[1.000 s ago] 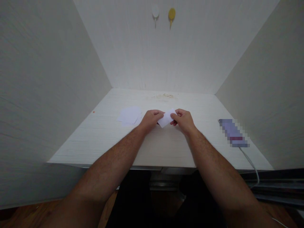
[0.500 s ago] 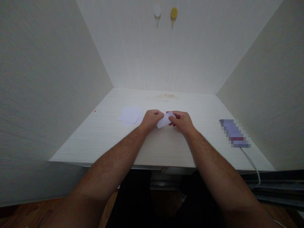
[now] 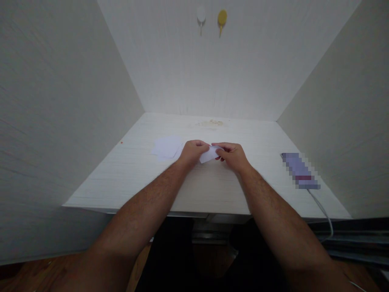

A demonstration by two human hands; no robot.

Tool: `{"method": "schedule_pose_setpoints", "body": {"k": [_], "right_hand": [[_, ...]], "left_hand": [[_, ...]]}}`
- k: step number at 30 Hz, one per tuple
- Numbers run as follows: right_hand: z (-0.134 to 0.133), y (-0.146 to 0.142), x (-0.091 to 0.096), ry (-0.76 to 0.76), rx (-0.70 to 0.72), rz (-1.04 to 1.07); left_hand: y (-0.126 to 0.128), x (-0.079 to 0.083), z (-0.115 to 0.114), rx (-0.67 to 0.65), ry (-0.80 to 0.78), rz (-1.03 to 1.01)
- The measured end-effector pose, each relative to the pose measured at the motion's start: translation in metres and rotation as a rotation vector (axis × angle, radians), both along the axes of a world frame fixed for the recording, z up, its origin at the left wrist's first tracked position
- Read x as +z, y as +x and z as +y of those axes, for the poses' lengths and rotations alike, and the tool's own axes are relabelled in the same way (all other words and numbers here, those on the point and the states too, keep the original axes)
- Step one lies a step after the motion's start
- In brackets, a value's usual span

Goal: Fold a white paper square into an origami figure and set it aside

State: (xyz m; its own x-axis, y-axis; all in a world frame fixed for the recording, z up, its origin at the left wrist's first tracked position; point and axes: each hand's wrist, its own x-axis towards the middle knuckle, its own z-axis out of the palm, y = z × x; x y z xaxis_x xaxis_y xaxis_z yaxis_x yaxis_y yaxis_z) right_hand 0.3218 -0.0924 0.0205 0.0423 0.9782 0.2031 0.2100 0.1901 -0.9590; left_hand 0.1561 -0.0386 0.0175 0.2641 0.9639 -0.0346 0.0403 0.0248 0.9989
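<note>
A small white piece of paper (image 3: 209,155) is held between my two hands, just above the desk top (image 3: 212,186). My left hand (image 3: 195,152) pinches its left end between thumb and fingers. At the right end, my right hand (image 3: 231,155) grips it, with the thumb on the near face and the fingertips curled behind. Several more white sheets of paper (image 3: 167,146) lie in a loose, overlapping pile to the left of my left hand.
A pixelated phone-like device (image 3: 299,170) lies on the right, a white cable (image 3: 320,207) running off the front edge. Panels enclose the desk left, right and behind. A white hook (image 3: 201,15) and a yellow hook (image 3: 222,18) hang on the back panel. Brownish marks (image 3: 215,122) stain the desk's rear.
The paper has tilted slightly between my fingers, and its upper edge sits a little lower. Both hands keep their grip in nearly the same place.
</note>
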Motion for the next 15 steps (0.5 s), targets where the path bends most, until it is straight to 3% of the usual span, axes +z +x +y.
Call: {"method": "schedule_pose_setpoints", "body": {"k": [8,15], "right_hand": [[0.0023,0.002,-0.0042,0.064,-0.072,-0.034],[0.0013,0.0021,-0.0048,0.065,-0.066,-0.05]], "left_hand": [[0.0015,0.0042,-0.0026,-0.071,-0.139,-0.092],[0.0014,0.0065,-0.0047,-0.086,-0.138,-0.068]]}}
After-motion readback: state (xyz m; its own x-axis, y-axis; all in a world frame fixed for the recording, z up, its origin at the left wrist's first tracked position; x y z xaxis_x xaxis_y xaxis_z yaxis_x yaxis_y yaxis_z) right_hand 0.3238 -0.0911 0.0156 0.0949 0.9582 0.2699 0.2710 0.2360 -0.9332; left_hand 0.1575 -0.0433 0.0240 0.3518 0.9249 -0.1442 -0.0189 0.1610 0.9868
